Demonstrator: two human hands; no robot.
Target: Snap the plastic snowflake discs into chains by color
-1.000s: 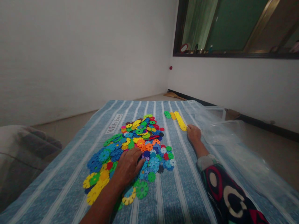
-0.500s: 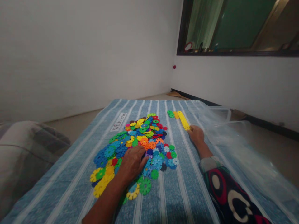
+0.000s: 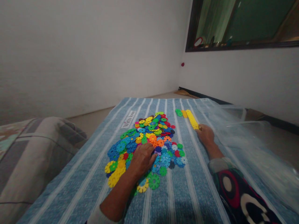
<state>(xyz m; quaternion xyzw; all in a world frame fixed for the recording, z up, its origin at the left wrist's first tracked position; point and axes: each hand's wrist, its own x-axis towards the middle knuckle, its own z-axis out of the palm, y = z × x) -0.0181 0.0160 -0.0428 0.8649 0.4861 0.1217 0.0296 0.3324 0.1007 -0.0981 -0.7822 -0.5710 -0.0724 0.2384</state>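
A heap of notched plastic discs [image 3: 164,159] in many colours lies on the striped blue cloth. Over its middle rests my left hand [image 3: 143,157], palm down, the thumb spread away from the fingers; their tips are partly hidden among the pieces. To the right of the heap, yellow discs [image 3: 192,119] overlap in a straight row that slants toward me. My right hand [image 3: 205,134] pinches at the near end of this row, on a yellow disc. Beside the row's far end lie orange discs [image 3: 184,114] and green discs [image 3: 178,112], also overlapping.
Clear plastic containers [image 3: 247,124] stand along the right side of the cloth [image 3: 77,186]. Printed lettering, "With love" [image 3: 129,119], shows left of the heap. A grey fabric-covered shape [image 3: 53,149] is at the left. White walls [image 3: 105,46] stand behind.
My view has turned slightly left, so everything appears farther right. Both hands stay at nearly the same spots, the left on the heap and the right at the yellow row's near end.
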